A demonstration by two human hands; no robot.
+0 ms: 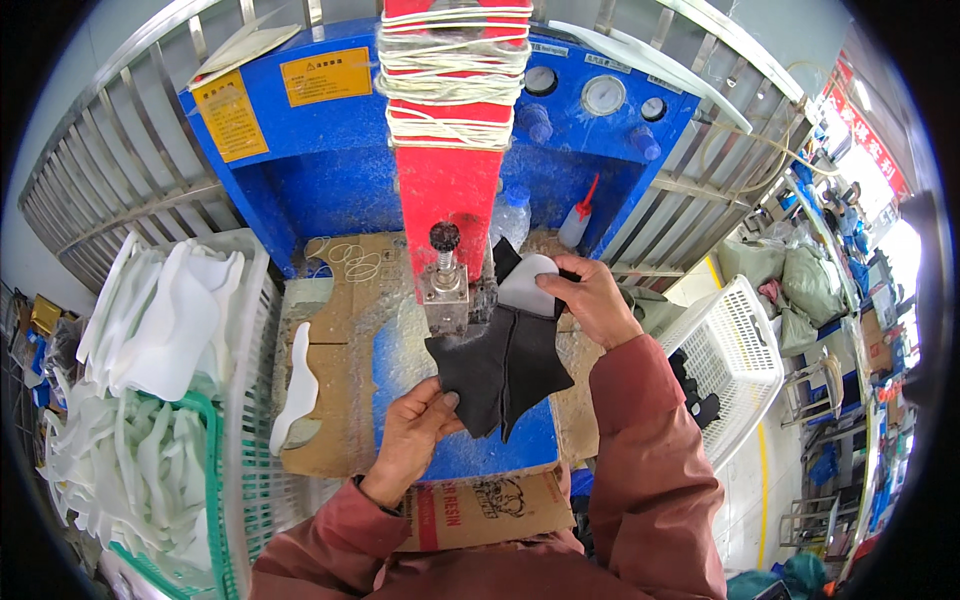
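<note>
A black fabric piece (535, 355) with a seam down its middle and several pointed corners is stretched between my hands, close beside the metal head (446, 290) of a red machine arm (450, 190). My left hand (415, 425) pinches its lower left corner between thumb and fingers. At the upper right, my right hand (595, 305) pinches a rounded white sheet piece (528, 284) that lies against the black fabric. Its thumb rests on the white piece; the fingers behind are partly hidden. Part of the fabric's upper left edge is next to the metal head, and whether they touch I cannot tell.
Left stand a white crate (262, 400) and a green basket (212, 480) heaped with white curved pieces. One white piece (298, 390) lies on the cardboard. A red-tipped squeeze bottle (575, 222) stands behind. A white basket (745, 370) with black pieces is right. Gauges line the blue machine body (560, 90).
</note>
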